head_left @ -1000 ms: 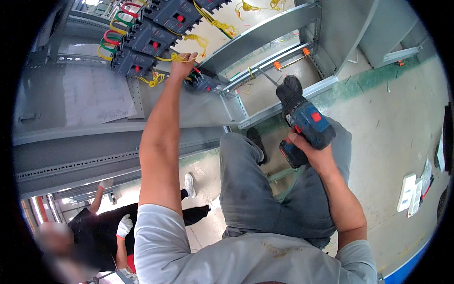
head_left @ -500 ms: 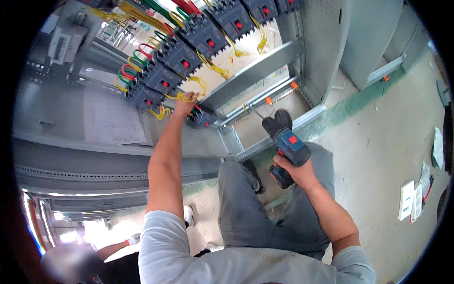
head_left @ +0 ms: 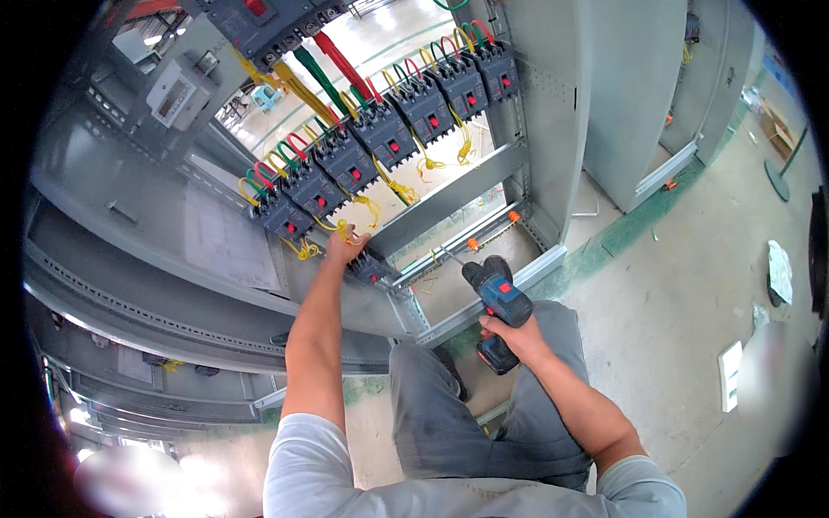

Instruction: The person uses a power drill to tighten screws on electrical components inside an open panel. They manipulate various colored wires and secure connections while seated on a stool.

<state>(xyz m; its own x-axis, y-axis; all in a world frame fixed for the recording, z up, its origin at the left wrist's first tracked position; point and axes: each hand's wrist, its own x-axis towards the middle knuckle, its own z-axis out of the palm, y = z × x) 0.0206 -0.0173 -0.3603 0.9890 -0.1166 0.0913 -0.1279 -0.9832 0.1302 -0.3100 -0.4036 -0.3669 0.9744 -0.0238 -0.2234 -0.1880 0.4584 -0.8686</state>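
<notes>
The left hand [head_left: 345,248] reaches up to a yellow wire [head_left: 343,229] under the row of black breakers [head_left: 345,160]; its fingers are curled there, but whether they pinch the wire is hard to make out. The right hand [head_left: 509,332] clamps a blue drill [head_left: 499,302], its bit [head_left: 449,256] pointing toward a small breaker [head_left: 370,268] just beside the left hand. The grey cabinet [head_left: 553,129] frames both.

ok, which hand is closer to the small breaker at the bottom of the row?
Left. The left hand is right above the small breaker, touching it or nearly so. The right hand holds the cordless drill lower right, apart.
</notes>
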